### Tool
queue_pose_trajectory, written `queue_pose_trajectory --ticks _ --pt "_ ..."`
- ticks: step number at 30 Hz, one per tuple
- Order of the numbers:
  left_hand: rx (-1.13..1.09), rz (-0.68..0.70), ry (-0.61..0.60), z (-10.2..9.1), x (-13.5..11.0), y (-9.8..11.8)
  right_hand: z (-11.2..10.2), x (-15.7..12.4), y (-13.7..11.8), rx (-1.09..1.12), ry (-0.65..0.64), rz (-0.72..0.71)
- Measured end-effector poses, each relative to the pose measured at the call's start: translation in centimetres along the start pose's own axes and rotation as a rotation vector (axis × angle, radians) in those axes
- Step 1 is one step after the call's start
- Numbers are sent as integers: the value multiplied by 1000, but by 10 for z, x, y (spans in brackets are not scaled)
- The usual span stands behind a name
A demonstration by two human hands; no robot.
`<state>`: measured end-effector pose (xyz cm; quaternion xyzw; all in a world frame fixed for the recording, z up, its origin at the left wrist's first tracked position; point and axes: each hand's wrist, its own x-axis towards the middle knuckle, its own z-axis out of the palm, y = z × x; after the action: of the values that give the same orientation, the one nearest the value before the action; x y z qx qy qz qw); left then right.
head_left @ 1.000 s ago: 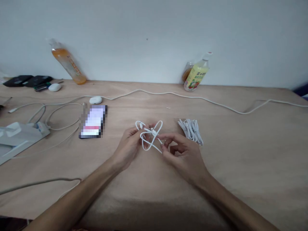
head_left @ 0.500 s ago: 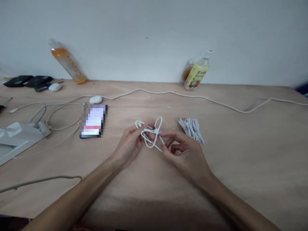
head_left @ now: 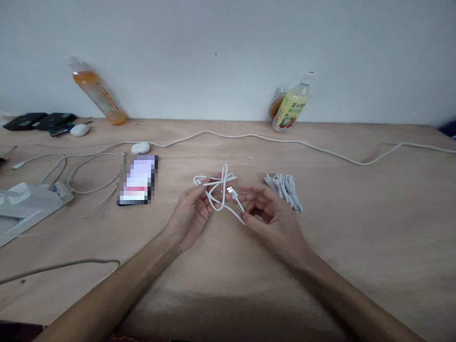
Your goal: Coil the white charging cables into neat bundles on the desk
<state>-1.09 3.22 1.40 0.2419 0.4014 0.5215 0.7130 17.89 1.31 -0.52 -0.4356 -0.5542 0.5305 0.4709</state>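
A thin white looped cable (head_left: 223, 180) is held between the hands: its strands are pinched by the thumb and fingers of the right hand (head_left: 270, 213), just behind a white USB plug (head_left: 232, 193), and its loops are grasped by the left hand (head_left: 190, 206), whose fingertips are partly hidden. Beyond, a tied bundle of pale thin cables (head_left: 283, 187) is partly covered by the right hand; a dark-edged rectangular phone (head_left: 138, 178) is blurred by pixelation.

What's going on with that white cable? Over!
Left grip: holding looped white cable. Right grip: pinching it near the USB plug. Bundled cables: behind right grip, not in the way.
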Motion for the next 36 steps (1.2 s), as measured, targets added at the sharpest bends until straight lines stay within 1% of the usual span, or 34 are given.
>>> queue_pose_trajectory --ticks 1,3,6,10,12,14,17,19,21,25,28,30,32,34,35,36 --pt "4 7 9 0 0 0 -1 1 1 55 -10 43" --pt "24 22 17 0 -1 -2 -2 4 2 159 14 133" --pt "88 44 -12 0 -2 -4 -2 6 -1 333 61 223" --pt "144 27 -54 0 -3 -7 -3 7 -11 545 11 288" --pt "143 10 -66 0 -3 -7 -4 7 -15 577 -45 328" --pt "127 1 -88 0 -3 -7 -4 5 -17 554 -98 351" --pt "92 -24 -125 1 -3 -5 -3 4 -14 493 -137 328" --pt "75 -48 -135 2 -4 -4 -4 3 -10 444 -143 275" --pt "60 -64 -132 2 -4 -3 -5 3 -7 355 -139 188" --pt "16 -52 -105 3 -4 -5 -8 -1 -4 54 -113 -70" --pt "-2 -42 -95 3 -3 -5 -6 -6 -4 -209 -67 -272" --pt "4 -38 -90 3 -2 -4 -3 -9 -2 -416 6 -439" --pt "31 -33 -86 2 -2 -3 1 -12 0 -596 131 -604" --pt "69 -29 -89 1 -3 -3 2 -12 2 -711 239 -718" --pt "89 -27 -95 0 -3 -4 1 -12 2 -752 258 -745" --pt "111 -26 -105 -1 -3 -4 1 -12 2 -785 226 -769"
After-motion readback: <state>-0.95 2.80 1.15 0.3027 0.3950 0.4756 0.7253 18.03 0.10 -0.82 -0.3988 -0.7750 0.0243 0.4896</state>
